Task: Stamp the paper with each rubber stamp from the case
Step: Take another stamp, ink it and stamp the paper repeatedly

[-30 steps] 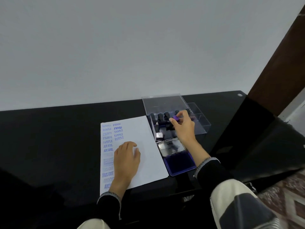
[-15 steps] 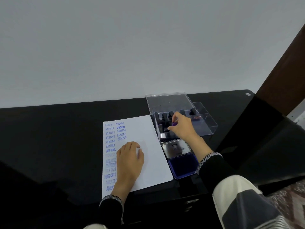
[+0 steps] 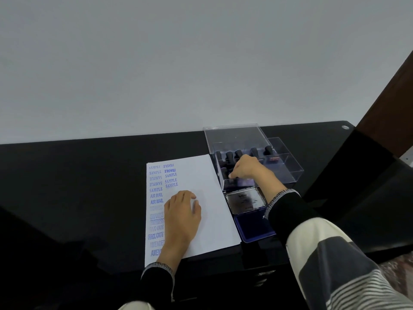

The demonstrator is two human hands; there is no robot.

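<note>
Paper [image 3: 214, 198] under flat left hand [image 3: 182, 212]; right hand [image 3: 248, 168] knuckles-up in the case [image 3: 288, 162], grip contents hidden.

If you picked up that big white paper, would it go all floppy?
Probably yes: the white sheet of paper looks thin and lies flat. It likely slides easily on the glossy black table, which may be why the left hand rests on it.

- pretty even, soft indoor light, nothing harsh
- glossy black desk [image 3: 89, 186] gives faint reflections around 3 o'clock
- wide-angle bending at the edges, sleeve at 5 o'clock blurry
</note>
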